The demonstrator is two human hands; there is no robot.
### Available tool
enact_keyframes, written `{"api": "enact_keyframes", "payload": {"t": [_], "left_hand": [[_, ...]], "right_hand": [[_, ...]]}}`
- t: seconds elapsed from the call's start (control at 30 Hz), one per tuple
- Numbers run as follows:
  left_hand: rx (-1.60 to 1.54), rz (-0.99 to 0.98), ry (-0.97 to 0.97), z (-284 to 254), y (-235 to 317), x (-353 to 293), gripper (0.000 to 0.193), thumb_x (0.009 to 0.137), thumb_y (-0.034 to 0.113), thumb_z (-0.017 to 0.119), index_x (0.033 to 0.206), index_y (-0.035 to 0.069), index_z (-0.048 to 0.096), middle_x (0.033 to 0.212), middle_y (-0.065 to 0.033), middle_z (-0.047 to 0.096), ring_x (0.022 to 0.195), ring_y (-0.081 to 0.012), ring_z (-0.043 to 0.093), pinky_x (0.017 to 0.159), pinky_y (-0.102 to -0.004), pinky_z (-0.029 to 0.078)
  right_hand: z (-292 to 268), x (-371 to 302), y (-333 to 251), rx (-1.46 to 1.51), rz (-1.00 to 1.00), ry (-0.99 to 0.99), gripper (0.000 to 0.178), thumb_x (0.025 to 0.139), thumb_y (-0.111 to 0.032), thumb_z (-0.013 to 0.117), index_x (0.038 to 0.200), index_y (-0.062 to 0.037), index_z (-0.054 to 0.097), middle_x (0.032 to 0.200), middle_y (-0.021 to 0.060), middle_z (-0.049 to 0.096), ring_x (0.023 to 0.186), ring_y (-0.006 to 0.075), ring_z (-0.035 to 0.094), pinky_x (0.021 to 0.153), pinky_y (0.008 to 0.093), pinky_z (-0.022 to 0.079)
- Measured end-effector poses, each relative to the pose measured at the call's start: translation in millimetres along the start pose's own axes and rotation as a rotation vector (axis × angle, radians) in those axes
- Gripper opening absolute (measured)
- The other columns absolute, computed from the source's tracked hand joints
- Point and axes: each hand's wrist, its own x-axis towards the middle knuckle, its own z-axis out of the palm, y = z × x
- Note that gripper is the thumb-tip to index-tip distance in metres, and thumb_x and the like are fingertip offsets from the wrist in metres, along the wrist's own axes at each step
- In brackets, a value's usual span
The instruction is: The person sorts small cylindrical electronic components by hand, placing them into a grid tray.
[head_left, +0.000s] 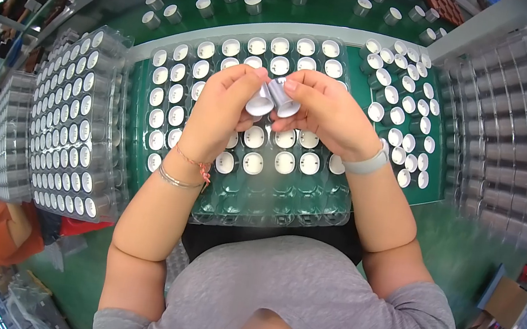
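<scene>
Over the middle of a clear plastic tray, my two hands meet with a small silver-grey cup-shaped part in each. My left hand (231,96) pinches one silver cup-shaped part (260,103), its pale round end tilted down toward me. Beside it, a second silver cup-shaped part (284,100) is held by the thumb and fingers of my right hand (325,109). Below them the clear tray (239,195) holds rows of similar parts with white round tops; its nearest pockets have none in them. My hands hide some of the middle rows.
Loose white-topped parts (410,104) stand to the tray's right, others (253,3) on the green surface beyond a pale rail. Stacked filled trays (69,130) rise at left, stacked clear trays (504,131) at right. A person in orange (4,232) is at lower left.
</scene>
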Motion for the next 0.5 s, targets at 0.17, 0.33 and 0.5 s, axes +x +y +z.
{"api": "enact_keyframes", "payload": {"t": [0.17,0.33,0.5], "left_hand": [[-0.059,0.109,0.068,-1.7,8.8,-5.0,0.027,0.098,0.027,0.056,0.099,0.001,0.062,0.079,-0.0002,0.058,0.06,-0.0054,0.047,0.054,-0.0201,0.04],[-0.265,0.611,-0.064,-20.6,37.7,-30.4,0.036,0.092,0.016,0.066,0.121,0.001,0.05,0.107,-0.0089,0.063,0.09,-0.0162,0.063,0.078,-0.0282,0.053],[-0.298,0.796,-0.067,-48.4,58.7,-77.4,0.039,0.088,0.012,0.071,0.119,0.0,0.05,0.116,-0.0126,0.061,0.1,-0.0222,0.064,0.086,-0.035,0.056]], "right_hand": [[3.5,-2.2,-3.4,0.025,-0.129,-0.07,0.031,0.097,-0.017,0.055,0.124,-0.0009,0.052,0.103,0.0125,0.064,0.09,0.0199,0.066,0.081,0.0323,0.056],[5.0,-4.5,-2.9,-0.305,-0.286,-0.03,0.042,0.09,-0.009,0.065,0.131,-0.002,0.056,0.11,0.0036,0.063,0.095,0.0118,0.062,0.082,0.0261,0.052],[51.0,-32.2,-0.2,-0.745,-0.405,-0.037,0.035,0.083,-0.006,0.071,0.116,-0.0005,0.061,0.104,0.0043,0.063,0.089,0.0092,0.059,0.073,0.0239,0.049]]}}
